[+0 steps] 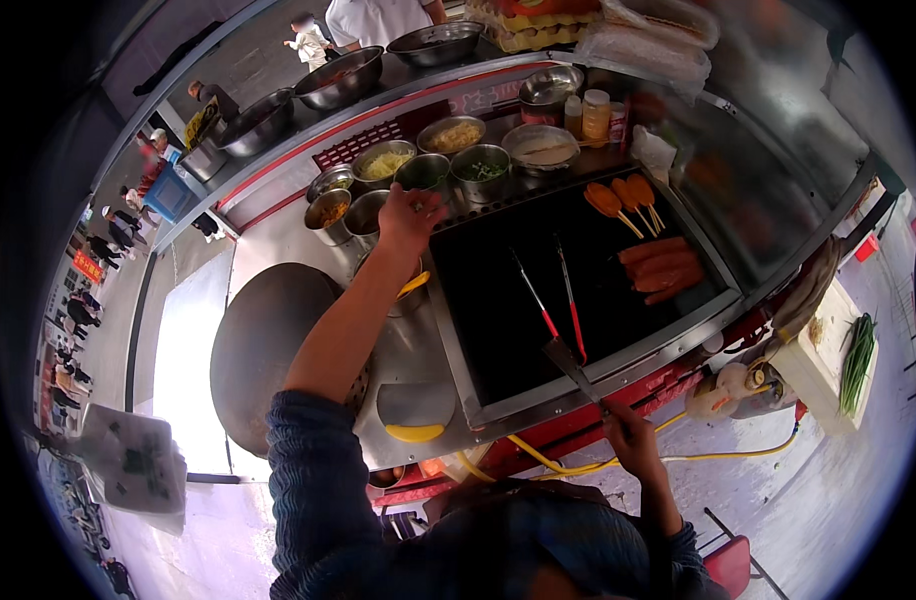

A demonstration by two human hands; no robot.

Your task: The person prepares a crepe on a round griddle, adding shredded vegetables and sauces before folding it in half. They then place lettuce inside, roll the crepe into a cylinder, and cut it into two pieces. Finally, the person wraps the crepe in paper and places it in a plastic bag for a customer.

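Note:
My left hand point(410, 217) is over the metal pots at the left edge of the black griddle point(495, 330), near a pot of chopped greens point(423, 174). Its fingers are blurred, with small specks at them. My right hand point(632, 435) grips a metal spatula point(574, 367) by the handle, at the griddle's front rim. The spatula's blade reaches over the griddle, beside red-handled metal tongs point(570, 296). Orange skewered pieces point(624, 196) lie at the griddle's far right, and reddish sausages point(660, 268) lie nearer me.
A round dark pan or lid point(270, 360) stands left of my arm. A yellow-edged scraper point(416, 412) rests on the steel counter. Shredded vegetables point(386, 165) and a bowl of pale batter point(540, 150) are behind. Steel bowls point(339, 79) line the upper shelf. Yellow hoses point(536, 461) run below.

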